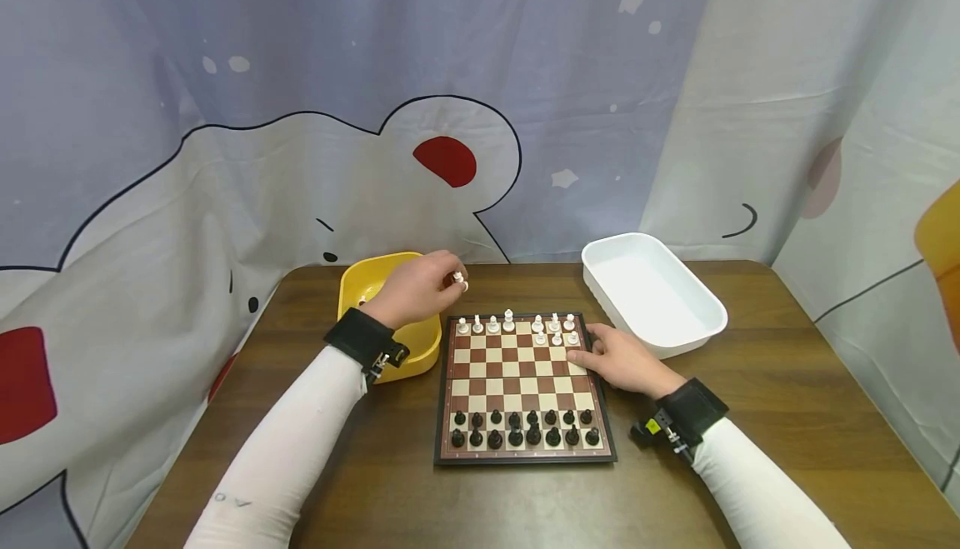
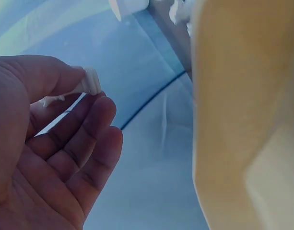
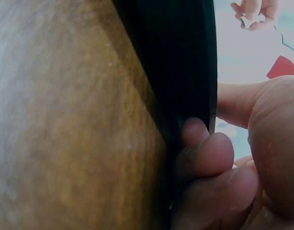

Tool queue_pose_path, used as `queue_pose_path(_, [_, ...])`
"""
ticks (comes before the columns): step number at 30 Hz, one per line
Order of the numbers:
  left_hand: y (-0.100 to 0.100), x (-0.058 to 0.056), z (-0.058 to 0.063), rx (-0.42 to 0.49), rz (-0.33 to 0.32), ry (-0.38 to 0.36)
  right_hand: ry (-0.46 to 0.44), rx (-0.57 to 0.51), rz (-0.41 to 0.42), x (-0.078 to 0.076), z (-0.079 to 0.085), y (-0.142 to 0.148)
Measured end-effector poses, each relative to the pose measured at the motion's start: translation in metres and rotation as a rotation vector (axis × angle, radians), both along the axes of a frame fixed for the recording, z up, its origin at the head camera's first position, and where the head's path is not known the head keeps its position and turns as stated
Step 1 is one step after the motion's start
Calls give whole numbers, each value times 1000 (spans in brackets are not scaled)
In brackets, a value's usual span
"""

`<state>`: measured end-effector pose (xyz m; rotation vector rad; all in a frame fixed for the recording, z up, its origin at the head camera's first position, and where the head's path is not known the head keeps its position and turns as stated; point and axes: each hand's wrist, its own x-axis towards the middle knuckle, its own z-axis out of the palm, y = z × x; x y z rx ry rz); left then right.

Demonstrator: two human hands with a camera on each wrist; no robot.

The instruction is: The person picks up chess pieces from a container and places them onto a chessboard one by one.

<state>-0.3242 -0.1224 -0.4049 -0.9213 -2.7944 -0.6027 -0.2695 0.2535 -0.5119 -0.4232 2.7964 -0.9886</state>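
White, close-fitting fabric sleeves [image 1: 300, 441] cover my forearms nearest the view, each ending at a black wrist strap [image 1: 360, 336]. Between them lies a square chessboard [image 1: 517, 376] with a thin dark frame and smooth brown and cream squares, flat on the bench [image 1: 510, 507]. Glossy black turned chess pieces [image 1: 533, 435] fill its two near rows, eight in each, so I judge that side finished. Along the far side, small matte white chess pieces [image 1: 509, 321] stand upright: seven in the back row, with one gap, and three in front, grouped toward the right. By my reckoning that leaves the gap and five front squares.

Between thumb and fingers of my left hand [image 1: 420, 286] I pinch one more white chess piece [image 2: 92, 80], its round, stepped base showing; I cannot tell which figure it is. It hangs just beyond the board's far left corner. My right hand [image 1: 626, 359] grips the board's right edge, thumb on top, fingers curled against the dark side.

Left of the board sits a yellow, round-cornered box [image 1: 420, 360], plastic by its look, partly hidden beneath my left arm. Right and farther back rests a shallow, glossy white tray [image 1: 648, 291]. Wood grain streaks the brown bench; behind it hangs a soft, creased printed curtain [image 1: 300, 49].
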Motion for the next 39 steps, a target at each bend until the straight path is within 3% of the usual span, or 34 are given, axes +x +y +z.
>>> queue_pose_path(19, [67, 7, -5, -92, -92, 37, 7, 4, -9, 2, 4, -1])
queue_pose_path(39, [85, 0, -28, -129, -118, 17, -12, 1, -20, 1, 2, -2])
